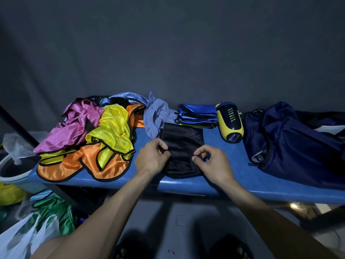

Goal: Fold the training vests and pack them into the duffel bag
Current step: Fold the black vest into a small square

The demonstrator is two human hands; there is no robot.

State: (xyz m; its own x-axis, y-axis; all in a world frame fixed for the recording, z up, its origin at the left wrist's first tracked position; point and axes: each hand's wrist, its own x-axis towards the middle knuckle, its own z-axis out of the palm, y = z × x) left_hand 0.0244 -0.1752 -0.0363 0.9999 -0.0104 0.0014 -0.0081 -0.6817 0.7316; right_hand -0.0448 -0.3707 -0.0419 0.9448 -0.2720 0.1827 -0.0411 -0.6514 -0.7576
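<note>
A black mesh vest (182,141) lies partly folded on the blue bench (220,182), right in front of me. My left hand (152,158) pinches its left edge and my right hand (211,163) pinches its right edge near the front fold. Behind it sits a stack of folded blue vests (197,115). A loose heap to the left holds a pink vest (72,126), a yellow vest (113,131), an orange vest (87,165) and a grey-blue vest (158,116). The navy duffel bag (291,141) stands open on the bench at the right.
A navy and yellow bottle (230,124) lies between the folded stack and the bag. Below the bench on the left are a green vest (54,212), white plastic bags (28,238) and a pale bucket (13,171). A dark backdrop hangs behind.
</note>
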